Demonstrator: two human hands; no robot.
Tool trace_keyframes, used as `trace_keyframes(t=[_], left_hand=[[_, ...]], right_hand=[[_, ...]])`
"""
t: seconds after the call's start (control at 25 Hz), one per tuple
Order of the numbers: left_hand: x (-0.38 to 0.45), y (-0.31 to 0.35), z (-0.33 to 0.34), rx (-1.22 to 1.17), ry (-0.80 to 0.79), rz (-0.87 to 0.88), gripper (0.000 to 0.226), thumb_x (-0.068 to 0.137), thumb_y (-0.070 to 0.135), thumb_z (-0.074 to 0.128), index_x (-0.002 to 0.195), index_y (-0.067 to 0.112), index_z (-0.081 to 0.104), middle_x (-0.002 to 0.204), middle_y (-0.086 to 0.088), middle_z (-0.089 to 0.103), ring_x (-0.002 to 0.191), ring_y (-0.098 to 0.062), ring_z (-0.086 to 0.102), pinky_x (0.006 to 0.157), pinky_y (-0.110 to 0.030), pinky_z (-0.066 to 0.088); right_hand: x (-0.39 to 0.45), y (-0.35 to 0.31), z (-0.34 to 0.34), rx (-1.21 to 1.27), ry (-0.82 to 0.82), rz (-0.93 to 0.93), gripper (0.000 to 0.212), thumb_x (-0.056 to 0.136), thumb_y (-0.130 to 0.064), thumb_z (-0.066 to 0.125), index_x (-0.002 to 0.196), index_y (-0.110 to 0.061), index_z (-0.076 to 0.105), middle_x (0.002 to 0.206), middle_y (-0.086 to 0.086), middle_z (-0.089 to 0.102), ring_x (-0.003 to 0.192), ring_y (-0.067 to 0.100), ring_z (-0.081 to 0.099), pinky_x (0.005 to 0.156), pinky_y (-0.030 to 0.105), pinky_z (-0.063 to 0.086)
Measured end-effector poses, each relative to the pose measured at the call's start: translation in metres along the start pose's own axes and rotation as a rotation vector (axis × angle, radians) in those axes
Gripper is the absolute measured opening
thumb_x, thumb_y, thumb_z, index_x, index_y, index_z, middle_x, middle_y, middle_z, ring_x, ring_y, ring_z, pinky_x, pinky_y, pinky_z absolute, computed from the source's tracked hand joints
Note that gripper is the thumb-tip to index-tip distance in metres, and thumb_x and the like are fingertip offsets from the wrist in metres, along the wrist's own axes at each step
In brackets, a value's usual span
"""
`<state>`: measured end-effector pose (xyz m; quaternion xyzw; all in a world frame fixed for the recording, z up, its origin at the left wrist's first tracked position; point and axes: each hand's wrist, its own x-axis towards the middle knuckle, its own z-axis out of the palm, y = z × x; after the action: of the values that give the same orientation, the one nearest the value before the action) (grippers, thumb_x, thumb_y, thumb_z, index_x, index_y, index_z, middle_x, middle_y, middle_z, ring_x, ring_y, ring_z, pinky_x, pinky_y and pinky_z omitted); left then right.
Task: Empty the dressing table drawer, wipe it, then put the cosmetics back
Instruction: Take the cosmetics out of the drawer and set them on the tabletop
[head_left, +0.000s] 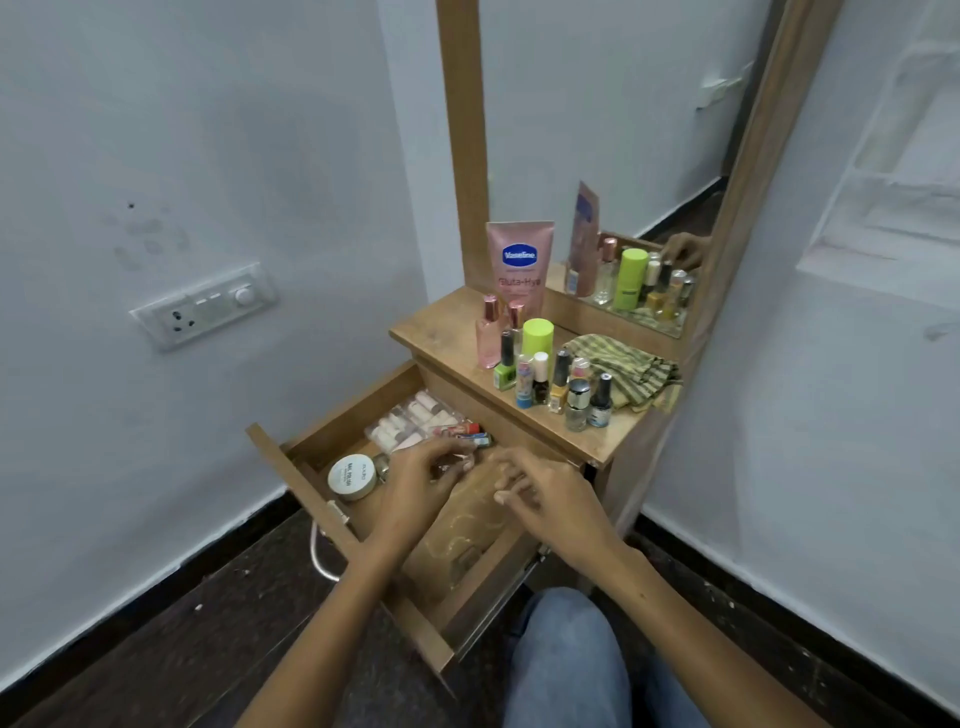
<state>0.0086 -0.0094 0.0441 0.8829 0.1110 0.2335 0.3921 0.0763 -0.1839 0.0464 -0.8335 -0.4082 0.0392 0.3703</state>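
We are reaching into the drawer (311, 457) with both hands. Our left hand (421, 480) is closing its fingers around a small item we cannot identify; our right hand (540, 493) is hovering with fingers loosely spread, gripping nothing. The remaining lip balms (462, 432) are lying just beyond the left fingertips, long axis running sideways, so the left hand is nearer.

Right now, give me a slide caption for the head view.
Both hands reach into the open drawer; bottles and cloth wait on top.

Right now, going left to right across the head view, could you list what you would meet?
Wall socket → round tin → left hand → right hand → striped cloth.
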Motion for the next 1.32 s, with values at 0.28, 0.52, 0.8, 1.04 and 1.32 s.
trace_keyframes(t=[0.28, 0.52, 0.8, 1.04, 1.32], left_hand=[[-0.013, -0.025, -0.013, 0.001, 0.036, -0.073, 0.031, 0.078, 0.0, 0.07, 0.094, 0.026, 0.074, 0.088, 0.019, 0.07, 0.087, 0.014, 0.059, 0.074, -0.003, 0.043], [-0.015, -0.034, -0.016, -0.062, 0.078, -0.116, 0.03, 0.079, 0.0, 0.067, 0.093, 0.025, 0.074, 0.082, 0.026, 0.065, 0.086, 0.009, 0.062, 0.076, -0.005, 0.045], [-0.016, -0.038, -0.016, -0.148, 0.054, -0.198, 0.014, 0.079, 0.024, 0.074, 0.091, 0.032, 0.074, 0.079, 0.022, 0.069, 0.078, 0.008, 0.062, 0.07, -0.008, 0.046], [-0.017, -0.029, -0.018, -0.435, 0.078, -0.322, 0.029, 0.085, 0.045, 0.063, 0.071, 0.023, 0.077, 0.062, 0.003, 0.071, 0.061, -0.006, 0.066, 0.055, -0.019, 0.046], [-0.015, -0.017, -0.022, -0.901, -0.095, -0.54, 0.031, 0.063, 0.009, 0.084, 0.091, 0.006, 0.073, 0.079, -0.005, 0.075, 0.074, -0.011, 0.069, 0.066, -0.019, 0.053]], right_hand=[[0.045, -0.036, 0.05, -0.609, -0.609, 0.058, 0.04, 0.073, -0.037, 0.078, 0.102, -0.013, 0.065, 0.107, 0.007, 0.064, 0.101, 0.025, 0.059, 0.082, 0.037, 0.046], [0.059, -0.027, 0.064, -0.513, -0.451, 0.194, 0.03, 0.07, -0.023, 0.079, 0.092, -0.015, 0.06, 0.101, 0.006, 0.061, 0.095, 0.024, 0.061, 0.079, 0.032, 0.05], [0.073, -0.01, 0.04, 0.3, -0.097, 0.462, 0.025, 0.066, -0.004, 0.083, 0.084, -0.014, 0.068, 0.081, 0.0, 0.071, 0.082, 0.018, 0.071, 0.061, 0.014, 0.052], [0.043, -0.021, 0.035, 0.287, 0.037, -0.172, 0.055, 0.069, 0.003, 0.079, 0.113, -0.02, 0.058, 0.11, 0.0, 0.059, 0.103, 0.012, 0.063, 0.084, 0.02, 0.055], [0.031, -0.025, 0.031, 0.335, 0.147, -0.271, 0.06, 0.072, 0.007, 0.077, 0.118, -0.02, 0.05, 0.109, 0.004, 0.054, 0.104, 0.013, 0.064, 0.086, 0.025, 0.056]])
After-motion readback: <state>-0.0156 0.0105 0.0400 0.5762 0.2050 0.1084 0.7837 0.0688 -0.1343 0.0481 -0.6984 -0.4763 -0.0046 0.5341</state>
